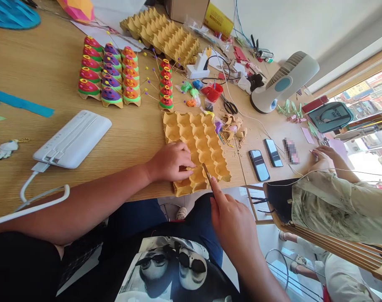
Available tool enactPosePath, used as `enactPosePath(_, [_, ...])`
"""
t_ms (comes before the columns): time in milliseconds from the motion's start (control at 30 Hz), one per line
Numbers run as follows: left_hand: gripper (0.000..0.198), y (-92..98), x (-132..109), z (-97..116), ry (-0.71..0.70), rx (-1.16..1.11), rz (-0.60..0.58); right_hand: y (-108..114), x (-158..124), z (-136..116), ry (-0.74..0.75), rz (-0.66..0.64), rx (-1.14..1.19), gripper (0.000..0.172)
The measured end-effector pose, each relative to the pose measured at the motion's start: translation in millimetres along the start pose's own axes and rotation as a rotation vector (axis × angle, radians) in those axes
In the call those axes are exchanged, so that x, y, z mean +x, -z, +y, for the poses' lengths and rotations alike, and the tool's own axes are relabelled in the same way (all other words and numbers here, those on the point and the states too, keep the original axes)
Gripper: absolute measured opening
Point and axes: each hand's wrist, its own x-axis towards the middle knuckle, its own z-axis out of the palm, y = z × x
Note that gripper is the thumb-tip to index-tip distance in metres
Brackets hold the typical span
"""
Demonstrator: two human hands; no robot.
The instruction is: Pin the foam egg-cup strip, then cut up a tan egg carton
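Readable text on this desk: pretty slim pickings, tbh

Best one is the teal case (328,118) over by the window: tilted dark capitals that look like "NOOP" with "CHI" underneath, though I can't swear to the letters at either end. The white power bank (74,138) has a row of spaced-out grey characters along its top, too faint for me to make out. The yellow box (218,21) at the back carries reddish printing in a couple of lines, way too small to read. Outside the glass, the blue-and-yellow sign (351,95) has some marks on it, but they're just blur.
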Motion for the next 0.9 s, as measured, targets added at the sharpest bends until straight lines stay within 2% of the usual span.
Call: enactPosePath(900, [0.020,0.0,1,1,0.008,-0.005,0.006,-13,-5,-2,0.007,0.058,-0.018,0.062])
